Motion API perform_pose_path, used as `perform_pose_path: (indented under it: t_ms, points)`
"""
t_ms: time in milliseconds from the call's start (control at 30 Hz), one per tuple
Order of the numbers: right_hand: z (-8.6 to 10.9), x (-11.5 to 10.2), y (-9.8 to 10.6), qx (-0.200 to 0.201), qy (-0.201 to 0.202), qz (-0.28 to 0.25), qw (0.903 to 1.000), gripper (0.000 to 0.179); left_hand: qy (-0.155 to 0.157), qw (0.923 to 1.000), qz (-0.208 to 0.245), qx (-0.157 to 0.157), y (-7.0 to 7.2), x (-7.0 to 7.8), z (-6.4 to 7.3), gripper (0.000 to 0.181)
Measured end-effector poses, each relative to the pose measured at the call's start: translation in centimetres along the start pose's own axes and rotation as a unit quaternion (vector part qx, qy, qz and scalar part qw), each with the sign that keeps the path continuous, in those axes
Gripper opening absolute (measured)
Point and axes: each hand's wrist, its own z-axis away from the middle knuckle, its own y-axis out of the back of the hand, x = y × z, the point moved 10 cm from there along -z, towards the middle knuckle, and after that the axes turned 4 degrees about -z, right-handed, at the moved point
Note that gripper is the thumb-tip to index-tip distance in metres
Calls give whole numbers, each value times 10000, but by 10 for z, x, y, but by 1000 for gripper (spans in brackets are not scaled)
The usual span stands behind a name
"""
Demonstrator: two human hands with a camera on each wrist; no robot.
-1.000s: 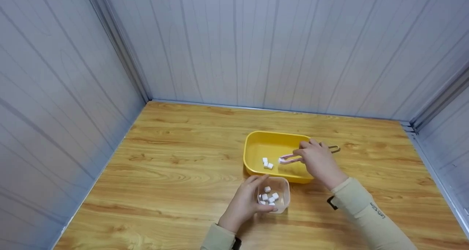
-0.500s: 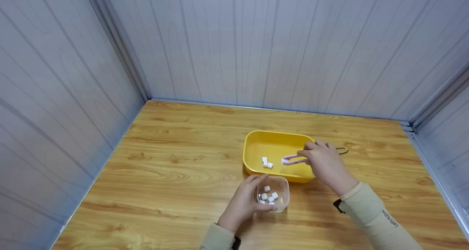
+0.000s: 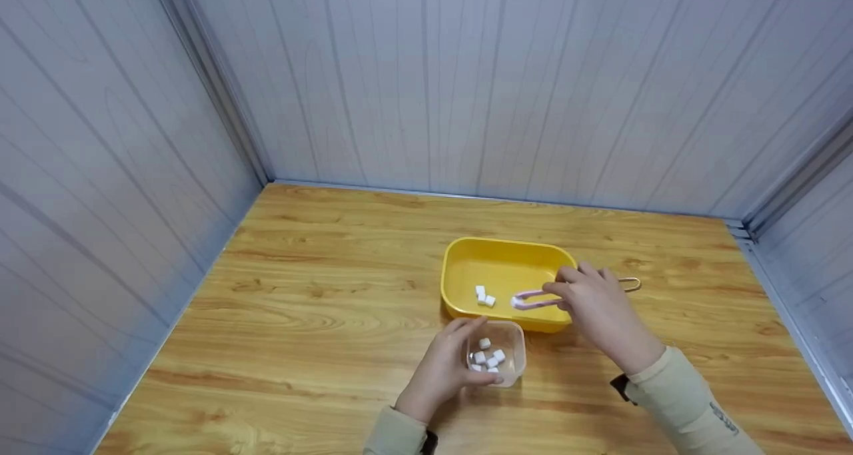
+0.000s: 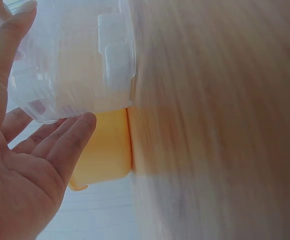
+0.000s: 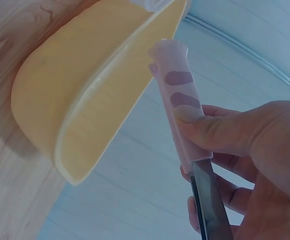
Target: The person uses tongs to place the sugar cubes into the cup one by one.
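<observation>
My left hand point(image 3: 443, 368) holds a small clear plastic container point(image 3: 513, 372) between thumb and fingers. Several white cubes point(image 3: 492, 362) lie in it, and two show through its wall in the left wrist view. Between thumb and fingers, my right hand point(image 3: 596, 312) pinches metal tongs point(image 5: 177, 97) with pink, paw-shaped tips. The tips hang over the near right part of a yellow basin point(image 3: 460, 248). Something white shows at the tips in the head view; I cannot tell whether it is a cube or the tips themselves. A few white cubes point(image 3: 482, 294) lie together on the basin floor.
The basin stands directly behind the clear container on a wood-grain table point(image 3: 320, 322). Pale panelled walls point(image 3: 413, 88) enclose the table at the back and both sides.
My right hand has moved to the right and towards the front with the tongs, whose tips are lower in the head view. My left hand and the clear container have hardly moved.
</observation>
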Motion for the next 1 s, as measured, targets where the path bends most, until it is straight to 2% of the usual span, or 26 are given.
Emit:
perform_pose_path:
  t_ms: [200,367,733,1000]
  points:
    - [8,-12,9,-24,119,59,9999,33,128,9999,-3,-37,-1,-2,1,89]
    - [13,-22,12,-50,248,93,9996,33,37,10000,46,-16,0,0,1,89]
    - [21,-40,1,-200,418,-61,9989,29,210,9997,76,-131,-2,-3,0,89]
    - [22,-46,-5,-191,530,-181,9983,27,167,9998,77,-81,-1,-1,0,88]
